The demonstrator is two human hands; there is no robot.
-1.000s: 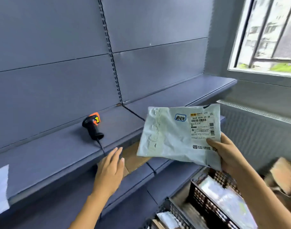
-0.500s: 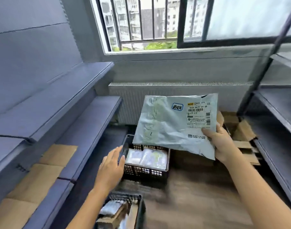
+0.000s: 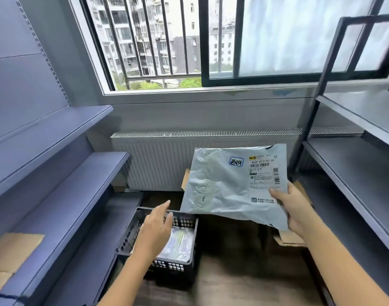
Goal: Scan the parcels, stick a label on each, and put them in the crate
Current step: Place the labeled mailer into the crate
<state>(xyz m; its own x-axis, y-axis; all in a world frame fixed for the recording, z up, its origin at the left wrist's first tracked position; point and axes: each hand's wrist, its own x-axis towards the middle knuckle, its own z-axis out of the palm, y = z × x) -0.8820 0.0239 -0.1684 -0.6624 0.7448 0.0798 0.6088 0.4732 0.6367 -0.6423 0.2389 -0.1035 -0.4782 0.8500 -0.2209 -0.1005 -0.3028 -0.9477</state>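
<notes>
My right hand grips the lower right corner of a pale grey-green parcel bag, holding it up flat. The bag carries a white shipping label with barcodes and a small blue-edged sticker. A black perforated crate stands on the wooden floor below, with several plastic-wrapped parcels inside. My left hand hovers over the crate's left side, fingers apart, holding nothing.
Blue-grey shelves run along the left, with cardboard pieces on a lower one. A grey metal rack stands on the right. A radiator sits under the barred window; flattened cardboard lies behind the parcel.
My view has swung right from the shelf with the scanner towards the window and floor. The parcel stays in my right hand, and the crate now lies under my left hand.
</notes>
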